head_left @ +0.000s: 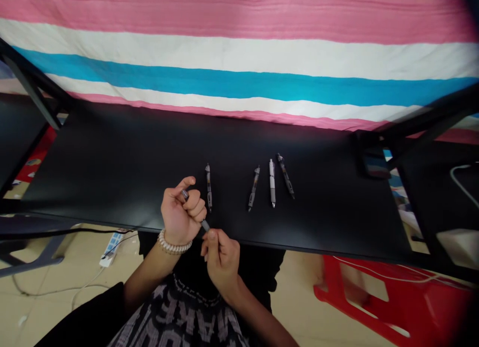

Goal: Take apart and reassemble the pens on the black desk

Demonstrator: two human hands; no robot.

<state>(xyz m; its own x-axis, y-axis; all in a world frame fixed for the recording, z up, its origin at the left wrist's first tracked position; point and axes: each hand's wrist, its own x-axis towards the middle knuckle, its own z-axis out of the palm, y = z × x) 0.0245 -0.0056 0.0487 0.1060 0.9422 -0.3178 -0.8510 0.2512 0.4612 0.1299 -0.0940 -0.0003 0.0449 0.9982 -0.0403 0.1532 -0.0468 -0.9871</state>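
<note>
My left hand (183, 212), with a coiled white band at its wrist, is wrapped round a dark pen (205, 225) near the table's front edge. The thumb points up and the pen's grey end sticks out below the fist. At that lower end my right hand (222, 257) pinches with thumb and fingers; the tip is hidden. Beside my left hand lies a dark pen (208, 187). Farther right lie another dark pen (253, 188), a white pen with a grey grip (272, 183) and a tilted dark pen (286, 176).
The pens lie on a black table (112, 157). Behind it hangs a striped cloth (239, 58). A dark object (374, 160) sits at the right end. Below are a red stool (404, 302) and a power strip (111, 248) with cables.
</note>
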